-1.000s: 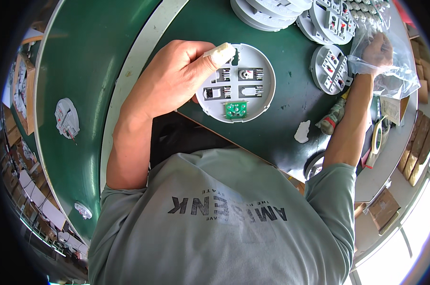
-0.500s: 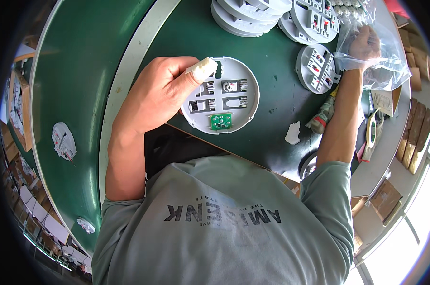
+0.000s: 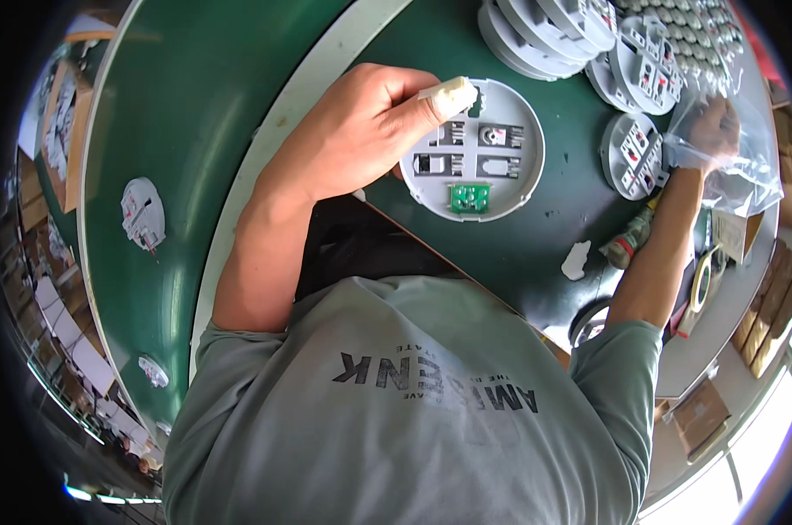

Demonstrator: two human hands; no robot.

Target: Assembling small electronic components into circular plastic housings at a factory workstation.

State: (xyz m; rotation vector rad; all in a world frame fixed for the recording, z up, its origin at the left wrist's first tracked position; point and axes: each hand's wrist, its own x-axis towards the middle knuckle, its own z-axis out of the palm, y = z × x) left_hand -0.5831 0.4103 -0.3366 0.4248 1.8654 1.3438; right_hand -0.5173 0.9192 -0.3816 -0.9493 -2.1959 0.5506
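My left hand [image 3: 348,136] grips a round grey plastic housing [image 3: 473,151] by its left rim, with the taped thumb on top. The housing's inside faces up, showing metal contacts in slots and a small green circuit board [image 3: 470,199] near its lower edge. My right hand [image 3: 715,131] reaches into a clear plastic bag [image 3: 753,184] at the far right. Its fingers look curled, and the film partly hides what they hold, if anything. Just left of the bag lies another round grey housing [image 3: 632,156] with red and metal parts.
Stacked grey housings [image 3: 536,44] stand at the back, beside more housings [image 3: 648,66]. Rows of small metallic parts [image 3: 698,39] fill the far right corner. A greenish tool [image 3: 628,245], a white scrap [image 3: 576,261] and a tape roll [image 3: 700,284] lie near my right forearm.
The whole view has shifted, so the bench items appear farther right. My left hand still holds the housing, and my right hand stays in the bag.
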